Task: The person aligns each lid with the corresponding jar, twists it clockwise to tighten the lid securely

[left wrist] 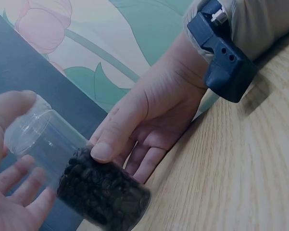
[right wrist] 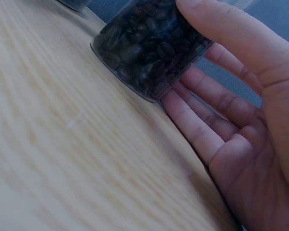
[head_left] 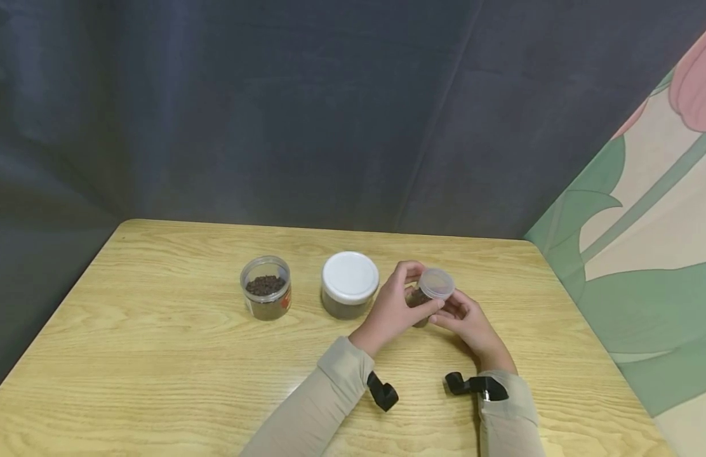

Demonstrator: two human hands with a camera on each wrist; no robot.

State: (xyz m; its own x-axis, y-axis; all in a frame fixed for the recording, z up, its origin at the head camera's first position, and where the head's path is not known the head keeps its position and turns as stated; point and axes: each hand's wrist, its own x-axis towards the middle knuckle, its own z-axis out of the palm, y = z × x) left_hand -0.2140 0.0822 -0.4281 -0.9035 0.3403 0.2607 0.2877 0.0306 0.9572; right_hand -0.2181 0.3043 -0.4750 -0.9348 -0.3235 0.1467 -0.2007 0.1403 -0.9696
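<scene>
A small clear jar (head_left: pixel 436 282) with a translucent lid stands toward the table's right side, between both hands. Dark coffee beans (left wrist: pixel 103 192) fill its lower part, and the upper part is clear. My left hand (head_left: pixel 390 310) grips the jar near its lid, thumb on one side and fingers on the other. Lower down, my right hand (head_left: pixel 472 325) holds the body, its thumb pressed against the wall and its fingers behind. In the right wrist view the jar's base is close over the wooden tabletop (right wrist: pixel 62 144).
Left of the hands stands a wider jar with a white lid (head_left: pixel 350 275). Farther left is a lidless clear jar (head_left: pixel 269 310) holding brown granules. A dark curtain (head_left: pixel 273 127) hangs behind the table, and a flower-patterned wall (head_left: pixel 644 285) borders the right.
</scene>
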